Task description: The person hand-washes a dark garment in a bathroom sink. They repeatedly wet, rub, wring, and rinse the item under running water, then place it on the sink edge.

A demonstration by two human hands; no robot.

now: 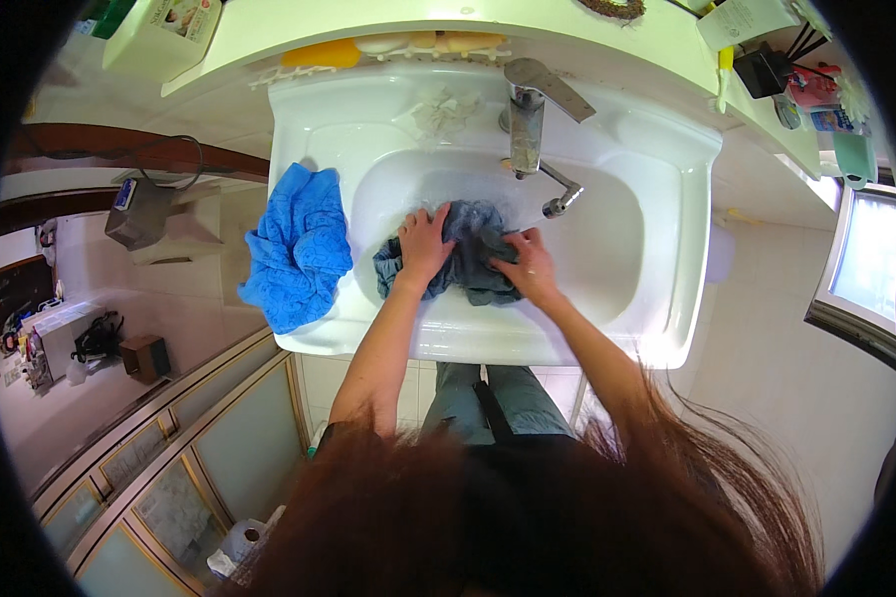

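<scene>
A wet, dark grey-blue garment (472,242) lies bunched in the basin of a white ceramic sink (605,254). My left hand (424,246) is on its left part, thumb and fingers pressing into the fabric. At the right end, my right hand (530,265) grips a fold, the fingertips partly hidden by cloth. Above the basin stands a metal tap (526,134), whose jointed spout extension (564,200) points down close to my right hand. Water splashes on the garment's upper part. On the sink's left rim rests a crumpled blue towel (299,250).
A pale wad (448,112) lies on the sink's back ledge. Soap bars (396,45) sit behind it under a white shelf (418,16). The shelf holds a large bottle (166,33) and a black reed diffuser (763,71). Framed glass panels (246,440) stand at lower left.
</scene>
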